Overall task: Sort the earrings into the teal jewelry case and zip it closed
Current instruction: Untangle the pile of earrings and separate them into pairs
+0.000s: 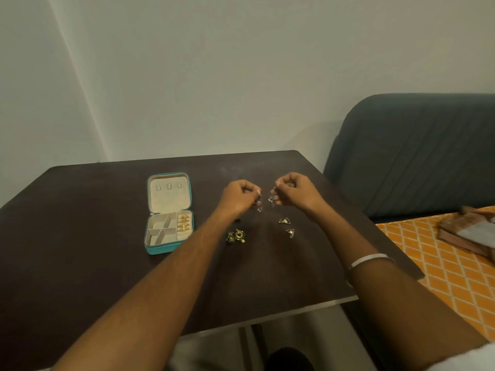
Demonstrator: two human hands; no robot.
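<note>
Dark brown table [80, 236] stands against a pale wall, with a blue-grey sofa [415, 156] and an orange patterned cloth [442, 263] to its right. Nothing lies between the hands and the teal jewelry case [168, 212]. The case sits open on the table's left half, long axis running away from the person, lid laid flat on the far side. Its beige lining holds gold rings [184, 223] in the right-hand roll slots; the divided compartments beside them look bare. Left hand [239, 195] and right hand [293, 191] hover above the table centre, each pinching one crystal drop earring [259, 207] that hangs downward. Green-and-gold earrings [236, 236] and two triangular earrings [287, 226] lie on the table nearer the person.
</note>
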